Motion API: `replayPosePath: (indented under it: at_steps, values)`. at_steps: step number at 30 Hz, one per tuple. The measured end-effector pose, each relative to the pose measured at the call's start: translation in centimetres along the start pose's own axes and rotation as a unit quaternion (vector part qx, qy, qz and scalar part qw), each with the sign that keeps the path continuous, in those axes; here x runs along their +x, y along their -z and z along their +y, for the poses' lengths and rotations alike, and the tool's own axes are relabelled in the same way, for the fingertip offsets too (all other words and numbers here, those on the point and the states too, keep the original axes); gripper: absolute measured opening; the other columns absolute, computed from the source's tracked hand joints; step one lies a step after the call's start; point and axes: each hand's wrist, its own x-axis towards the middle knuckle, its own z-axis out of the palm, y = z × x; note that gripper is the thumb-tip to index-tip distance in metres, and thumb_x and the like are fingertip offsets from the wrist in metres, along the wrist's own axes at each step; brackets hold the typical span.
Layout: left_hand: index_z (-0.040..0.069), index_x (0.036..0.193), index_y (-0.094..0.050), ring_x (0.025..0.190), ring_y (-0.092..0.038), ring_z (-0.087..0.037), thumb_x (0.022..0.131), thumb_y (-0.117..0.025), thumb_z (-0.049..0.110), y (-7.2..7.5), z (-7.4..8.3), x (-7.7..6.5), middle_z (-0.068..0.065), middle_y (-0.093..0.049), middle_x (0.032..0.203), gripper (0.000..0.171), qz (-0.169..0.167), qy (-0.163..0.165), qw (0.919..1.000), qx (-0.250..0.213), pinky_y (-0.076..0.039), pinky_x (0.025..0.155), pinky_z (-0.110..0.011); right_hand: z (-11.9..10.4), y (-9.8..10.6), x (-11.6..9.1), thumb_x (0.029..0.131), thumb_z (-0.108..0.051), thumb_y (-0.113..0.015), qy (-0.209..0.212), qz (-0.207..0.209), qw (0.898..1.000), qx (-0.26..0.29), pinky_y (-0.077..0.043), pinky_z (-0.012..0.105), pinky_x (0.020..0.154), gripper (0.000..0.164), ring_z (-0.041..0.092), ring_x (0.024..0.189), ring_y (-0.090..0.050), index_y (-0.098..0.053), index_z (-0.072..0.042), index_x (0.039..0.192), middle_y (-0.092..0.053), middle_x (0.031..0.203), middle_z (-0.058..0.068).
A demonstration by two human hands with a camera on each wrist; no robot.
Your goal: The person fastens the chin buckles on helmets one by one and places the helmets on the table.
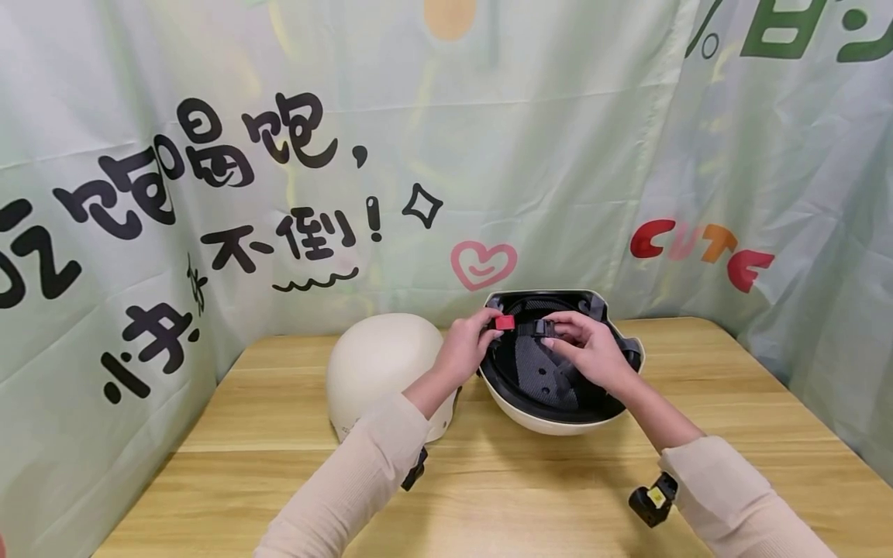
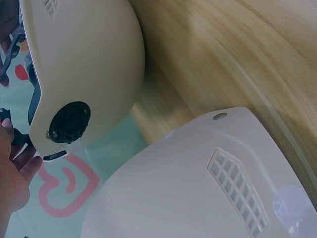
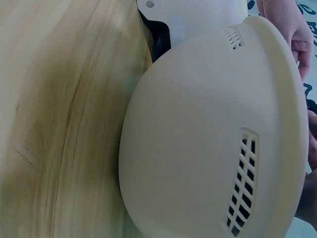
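An upturned cream helmet (image 1: 558, 425) shows its black padded inside in the head view. Over its opening, my left hand (image 1: 462, 349) pinches a red buckle piece (image 1: 505, 322) between thumb and fingers. My right hand (image 1: 591, 349) holds a black chin-strap buckle (image 1: 537, 329) by its right side, just right of the red piece. Whether the two pieces touch is too small to tell. In the left wrist view the left hand (image 2: 17, 178) is at the helmet's rim, partly cut off by the frame. The helmet shell (image 3: 198, 129) hides most of the right hand in the right wrist view.
A second cream helmet (image 1: 384, 364) sits dome up on the wooden table (image 1: 530, 496), left of the first and partly behind my left forearm. Small black devices hang at both wrists, one being the right wrist camera (image 1: 653, 500). A printed curtain (image 1: 558, 170) stands behind.
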Motion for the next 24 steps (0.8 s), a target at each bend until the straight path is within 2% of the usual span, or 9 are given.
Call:
replayPosePath:
  at_steps: [4,7,15,24]
  values:
    - [0.006,0.112,-0.061,0.081,-0.063,-0.019,0.089,-0.06,0.014,0.03,0.06,-0.07,-0.012,-0.069,0.103,0.025,-0.005,0.003,1.0,0.0,-0.051,0.072,-0.029,0.28,-0.19,0.04,0.086,-0.003,-0.062,-0.01,0.01,0.999,0.032,-0.047,0.015,0.062,0.033,-0.009,0.078,-0.058,-0.055,0.006,0.117,-0.066,0.088,-0.016]
    - [0.005,0.113,-0.061,0.079,-0.063,-0.019,0.089,-0.06,0.014,-0.01,0.09,-0.09,-0.012,-0.069,0.103,0.026,-0.003,-0.001,1.0,0.003,-0.051,0.073,-0.03,0.45,-0.37,0.06,0.086,-0.001,-0.062,-0.01,0.016,0.999,0.047,-0.046,0.015,0.059,0.033,-0.01,0.076,-0.057,-0.054,0.007,0.117,-0.062,0.082,-0.028]
    - [0.004,0.112,-0.061,0.084,-0.066,-0.023,0.087,-0.061,0.012,-0.16,0.12,-0.26,-0.013,-0.069,0.102,0.026,0.005,-0.013,0.9999,-0.004,-0.052,0.078,-0.034,0.55,-0.77,-0.28,0.085,-0.003,-0.063,-0.038,0.029,0.996,0.075,-0.042,0.017,0.053,0.036,-0.009,0.073,-0.054,-0.053,0.007,0.119,-0.062,0.082,-0.029]
    - [0.004,0.11,-0.061,0.084,-0.066,-0.023,0.087,-0.062,0.013,-0.28,-0.28,-0.15,-0.011,-0.07,0.101,0.025,0.009,-0.032,0.9994,-0.008,-0.052,0.078,-0.033,0.7,-0.96,-0.07,0.086,-0.001,-0.061,-0.034,0.036,0.995,0.09,-0.044,0.017,0.054,0.036,-0.009,0.074,-0.056,-0.052,0.009,0.119,-0.063,0.081,-0.029]
